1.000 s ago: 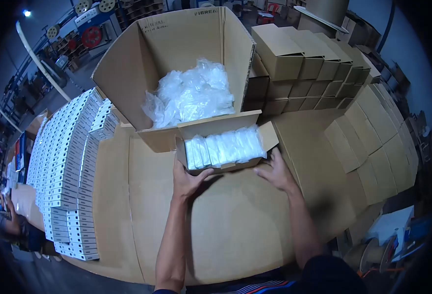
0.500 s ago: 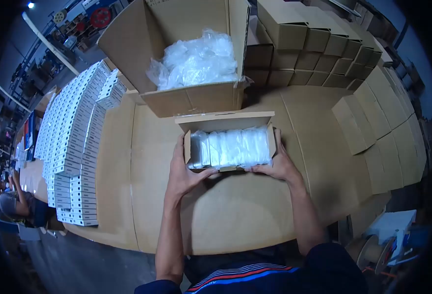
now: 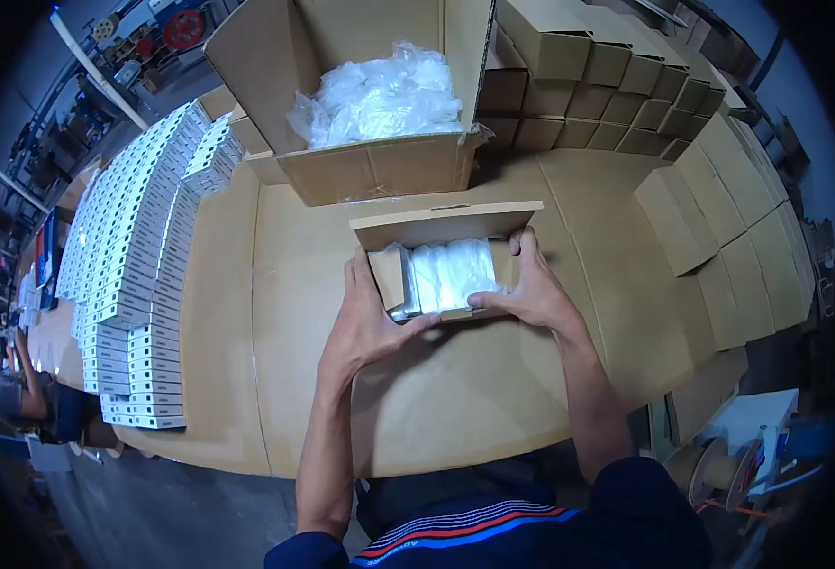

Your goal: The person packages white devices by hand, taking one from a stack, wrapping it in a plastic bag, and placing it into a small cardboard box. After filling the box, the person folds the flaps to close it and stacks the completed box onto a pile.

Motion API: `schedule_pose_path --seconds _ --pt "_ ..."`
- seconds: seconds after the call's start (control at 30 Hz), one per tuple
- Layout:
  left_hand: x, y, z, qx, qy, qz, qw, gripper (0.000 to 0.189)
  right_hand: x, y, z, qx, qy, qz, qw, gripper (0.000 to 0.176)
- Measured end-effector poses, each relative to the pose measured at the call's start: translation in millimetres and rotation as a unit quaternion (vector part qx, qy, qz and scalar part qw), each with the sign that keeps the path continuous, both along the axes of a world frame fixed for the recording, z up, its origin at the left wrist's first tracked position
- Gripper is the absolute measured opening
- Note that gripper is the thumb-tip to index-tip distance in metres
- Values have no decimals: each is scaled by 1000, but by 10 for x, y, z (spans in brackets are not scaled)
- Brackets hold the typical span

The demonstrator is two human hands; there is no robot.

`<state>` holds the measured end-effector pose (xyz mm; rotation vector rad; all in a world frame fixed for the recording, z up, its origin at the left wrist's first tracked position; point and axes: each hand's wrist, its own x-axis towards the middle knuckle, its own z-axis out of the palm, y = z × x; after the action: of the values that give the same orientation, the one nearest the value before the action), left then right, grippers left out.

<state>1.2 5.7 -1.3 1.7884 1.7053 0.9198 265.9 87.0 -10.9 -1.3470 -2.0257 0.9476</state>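
Two hands grip one small carton: left hand folding its side flap, right hand clasping the other end

Small box: matt brown cardboard, plain, smooth flaps. Inside it, packets in clear, glossy, crinkled plastic film. Big carton: same dull corrugated board, heaped with shiny plastic bags. Tabletop covered in flat matt cardboard sheets. Along its left edge, white printed boxes, smooth card.

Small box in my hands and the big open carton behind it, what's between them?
Head view: only a narrow bare strip of cardboard tabletop separates small box from big carton.
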Motion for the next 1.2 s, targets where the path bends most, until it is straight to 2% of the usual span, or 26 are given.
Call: schedule_pose_path --seconds 0.17,0.23,0.37,0.47,0.6,0.7,0.8,0.83,0.93,0.97,1.07,1.1,1.2 --pt "18 9 -2 3 -12 11 1000 133 28 1 -2 50 -44 54 996 104" --pt "0 23 -23 1 -20 1 1000 132 -26 -18 50 59 -78 46 994 105" --pt "7 22 33 1 -46 -2 999 118 -124 -105 120 46 -104 6 994 107" --pt "10 47 20 6 -30 7 999 120 -211 -216 208 61 -146 -24 987 108" --pt "45 76 -36 9 -35 33 999 124 -311 -211 162 33 -136 -79 987 109" --pt "118 67 -22 92 -86 45 991 123 -339 -209 205 0 -125 -93 988 114" --pt "150 46 -132 73 -158 58 983 117 -358 -308 -16 34 -176 -157 971 119" --pt "149 68 -242 152 -144 63 976 111 -375 -335 52 -20 -171 -157 972 119" --pt "155 60 -361 223 -120 54 966 113 -425 -495 -36 61 -116 -193 972 112" --pt "166 49 -359 202 -130 57 969 104 -441 -511 -22 43 -112 -200 972 106" --pt "201 80 -278 175 -79 85 978 89 -473 -526 -35 33 -120 -214 969 102" --pt "241 81 -165 157 -86 97 979 78 -500 -588 -35 117 -102 -226 962 95" --pt "191 133 -214 142 -67 82 984 79 -523 -645 0 50 -35 -249 967 83"
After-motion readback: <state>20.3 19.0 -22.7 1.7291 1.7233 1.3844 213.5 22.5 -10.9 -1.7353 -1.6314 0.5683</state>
